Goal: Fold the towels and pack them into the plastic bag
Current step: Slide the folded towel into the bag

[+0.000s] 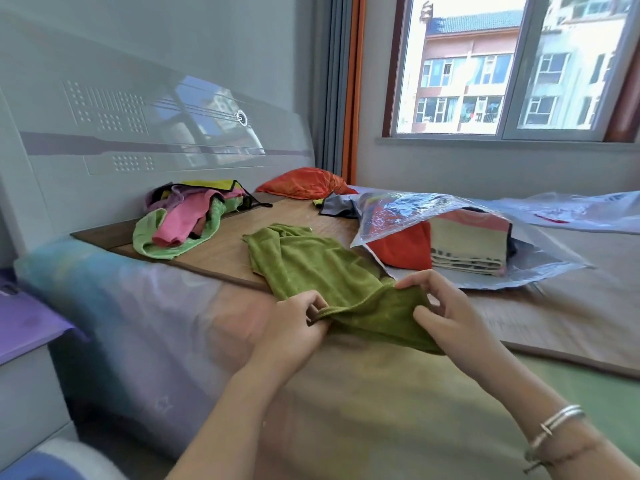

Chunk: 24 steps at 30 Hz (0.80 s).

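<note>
An olive-green towel [311, 268] lies stretched across the bed toward me. My left hand [294, 327] pinches its near edge on the left. My right hand [446, 313] grips the same edge on the right, fingers curled round the cloth. A clear plastic bag [408, 209] lies open to the right of the towel. Inside it sit a folded red towel [405, 247] and a folded striped towel [467, 244]. A heap of unfolded towels [187, 216], pink, light green and yellow, lies at the back left by the headboard.
A brown mat [221, 244] covers the bed under the towels. An orange pillow [304, 183] lies at the back. A grey cloth [337, 206] sits behind the bag. More plastic sheeting [571, 211] lies at the far right. A purple bedside table [24, 323] stands at the left.
</note>
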### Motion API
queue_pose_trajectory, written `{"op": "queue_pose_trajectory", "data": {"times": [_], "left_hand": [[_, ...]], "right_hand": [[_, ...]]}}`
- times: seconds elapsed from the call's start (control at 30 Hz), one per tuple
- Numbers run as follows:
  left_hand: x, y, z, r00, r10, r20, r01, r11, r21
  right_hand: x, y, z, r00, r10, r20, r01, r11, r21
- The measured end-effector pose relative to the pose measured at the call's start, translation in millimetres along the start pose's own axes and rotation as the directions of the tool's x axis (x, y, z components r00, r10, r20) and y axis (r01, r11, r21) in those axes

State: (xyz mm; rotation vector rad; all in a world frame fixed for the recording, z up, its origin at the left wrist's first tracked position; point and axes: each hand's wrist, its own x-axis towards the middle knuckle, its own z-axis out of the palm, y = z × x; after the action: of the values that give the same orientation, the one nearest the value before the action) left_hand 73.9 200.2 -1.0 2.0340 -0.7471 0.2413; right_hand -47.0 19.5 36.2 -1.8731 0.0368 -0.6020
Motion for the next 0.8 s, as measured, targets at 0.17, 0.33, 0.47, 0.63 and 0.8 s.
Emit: {"op": "queue_pose_trajectory", "data": {"times": [0.17,0.33,0.47,0.63,0.8], "left_hand": [[-3.3,5.7,-11.3,0.934,-0.041,0.355,0.145,0.951,-0.272],[-9.3,10.1,-23.0,0.847,-0.05,0.529,0.292,0.876,-0.384],[-9.1,7.4,-22.8,0.795,-0.029,0.606,0.365,0.821,-0.439],[3.8,-4.1,-32.7,0.884,-0.321,0.339,0.438,0.824,-0.361],[31.0,-39.5,-23.7,0.771,-0.637,0.014,0.498,0.588,-0.638]], "right_hand": [[5.7,8.1,-4.7,0.998,0.01,-0.067,-0.02,0.987,-0.158],[15.4,11.2,11.5,0.989,-0.129,-0.069,0.077,0.862,-0.501],[30.7,12.3,34.7,0.994,-0.106,-0.032,0.082,0.901,-0.425],[41.3,18.4,55.9,0.995,-0.091,-0.029,0.056,0.8,-0.597],[46.5,17.9,76.7,0.997,0.047,0.065,0.042,0.381,-0.923]]}}
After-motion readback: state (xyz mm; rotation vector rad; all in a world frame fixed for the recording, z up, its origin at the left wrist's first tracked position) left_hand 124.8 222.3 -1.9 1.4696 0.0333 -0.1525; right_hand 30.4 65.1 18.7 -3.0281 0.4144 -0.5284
